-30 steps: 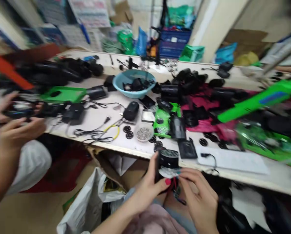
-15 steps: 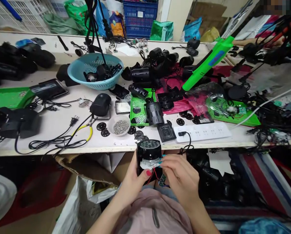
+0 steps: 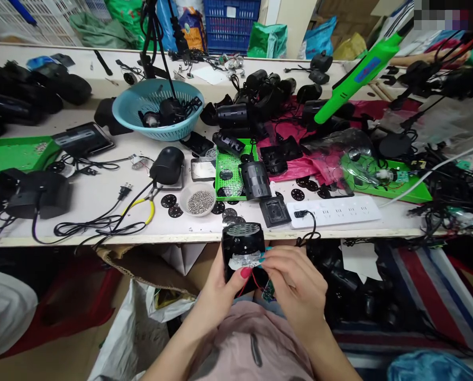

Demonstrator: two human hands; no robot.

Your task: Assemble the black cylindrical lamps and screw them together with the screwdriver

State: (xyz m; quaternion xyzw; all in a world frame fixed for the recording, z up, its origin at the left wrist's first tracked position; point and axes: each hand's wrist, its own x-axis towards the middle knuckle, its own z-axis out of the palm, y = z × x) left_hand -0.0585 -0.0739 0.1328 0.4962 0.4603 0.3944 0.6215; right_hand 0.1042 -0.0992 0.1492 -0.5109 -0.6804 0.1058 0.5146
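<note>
Below the table edge, my left hand (image 3: 219, 288) is wrapped round a black plastic housing (image 3: 243, 238) with a honeycomb grille facing up. Its thumb presses near a clear and white lens part (image 3: 244, 260) at the housing's open side. My right hand (image 3: 296, 280) is closed, its fingertips pinching the right edge of that lens part. Red wires run from the part down to a small green circuit board (image 3: 268, 291), which hangs beside my right fingers. How far the lens part sits inside the housing is hidden.
On the table (image 3: 173, 228) are a bowl of screws (image 3: 200, 202), yellow-handled pliers (image 3: 145, 203), a white power strip (image 3: 335, 211) and a blue basket (image 3: 157, 132). A green electric screwdriver (image 3: 359, 76) hangs at the right. Black housings and cords lie around.
The view has shifted slightly, so the table items appear a little to the right. The housing is tilted somewhat differently; both hands keep their holds, and the hanging screwdriver appears farther right and up.
</note>
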